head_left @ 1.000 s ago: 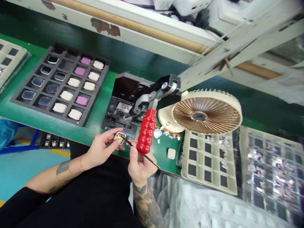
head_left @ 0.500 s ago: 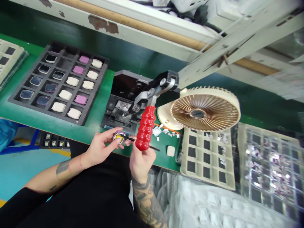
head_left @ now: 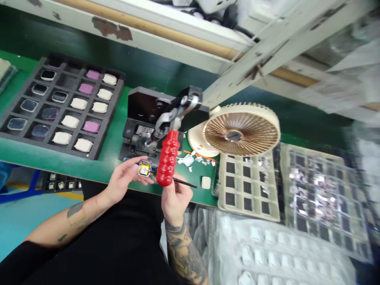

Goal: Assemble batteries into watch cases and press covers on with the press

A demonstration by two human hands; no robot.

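Observation:
My left hand (head_left: pixel 123 180) is closed on a small smartwatch case (head_left: pixel 144 169), its fingertips and thumb at the sides. The case's open inside faces up, showing yellow and white parts. My right hand (head_left: pixel 177 200) grips a slim black tool (head_left: pixel 186 183) that looks like tweezers. Its front end is hidden behind the red handle (head_left: pixel 168 160) of a black toggle press (head_left: pixel 145 136), so I cannot tell whether it touches the case. Some fingers of the right hand are also hidden by that handle. The press stands just beyond both hands.
A grey foam tray (head_left: pixel 99 136) at the left holds white, purple and dark watch parts. Right of the press stand a cream fan (head_left: pixel 242 130), scraps of film (head_left: pixel 188 160), a white square piece (head_left: pixel 206 182) and compartment trays (head_left: pixel 249 213). Plastic-wrapped trays (head_left: pixel 267 245) lie lower right.
The black tool has drawn back from the watch case toward the right. The case's inside now shows more fully. The whole view has shifted slightly to the right.

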